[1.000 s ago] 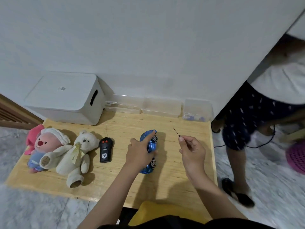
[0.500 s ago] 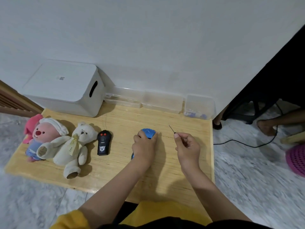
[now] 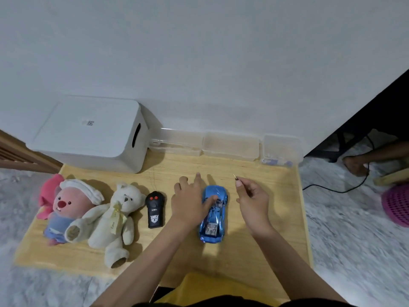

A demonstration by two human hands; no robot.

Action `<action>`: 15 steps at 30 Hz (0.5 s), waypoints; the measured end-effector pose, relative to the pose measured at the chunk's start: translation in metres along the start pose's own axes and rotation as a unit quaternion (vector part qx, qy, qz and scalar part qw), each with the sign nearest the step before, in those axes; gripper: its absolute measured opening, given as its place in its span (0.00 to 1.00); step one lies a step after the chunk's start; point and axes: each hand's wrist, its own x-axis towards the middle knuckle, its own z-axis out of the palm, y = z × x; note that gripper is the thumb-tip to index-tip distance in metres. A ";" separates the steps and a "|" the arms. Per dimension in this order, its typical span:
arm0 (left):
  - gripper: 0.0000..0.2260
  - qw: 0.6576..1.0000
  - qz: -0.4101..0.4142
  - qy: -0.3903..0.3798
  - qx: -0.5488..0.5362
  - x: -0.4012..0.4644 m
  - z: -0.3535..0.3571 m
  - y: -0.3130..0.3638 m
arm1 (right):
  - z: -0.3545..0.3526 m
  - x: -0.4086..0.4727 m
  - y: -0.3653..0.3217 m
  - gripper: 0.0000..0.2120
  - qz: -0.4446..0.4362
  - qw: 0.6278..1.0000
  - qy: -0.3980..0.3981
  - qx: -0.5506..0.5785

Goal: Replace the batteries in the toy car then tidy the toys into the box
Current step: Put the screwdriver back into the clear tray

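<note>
A shiny blue toy car (image 3: 213,218) stands on its wheels in the middle of the low wooden table (image 3: 265,240), nose pointing toward the wall. My left hand (image 3: 188,200) lies just left of it with fingers spread, the thumb touching the car's roof. My right hand (image 3: 252,200) hovers to the car's right and pinches a thin screwdriver (image 3: 235,176), whose metal tip points up and away. A white lidded box (image 3: 93,134) sits at the table's back left.
A black remote (image 3: 155,209), a white teddy bear (image 3: 117,218) and a pink plush (image 3: 66,207) lie left of the car. Clear plastic containers (image 3: 230,146) line the wall. On the floor at right are a person's foot (image 3: 354,165), a cable and a pink basket (image 3: 396,207).
The car, tipped on its side under my left hand a second ago, now stands on its wheels. My left hand has opened and let go of it. My right hand kept the screwdriver.
</note>
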 end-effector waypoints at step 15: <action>0.30 0.993 0.100 0.060 -0.024 0.150 -0.063 -0.089 | 0.129 0.064 -0.033 0.05 0.141 0.985 -0.049 0.082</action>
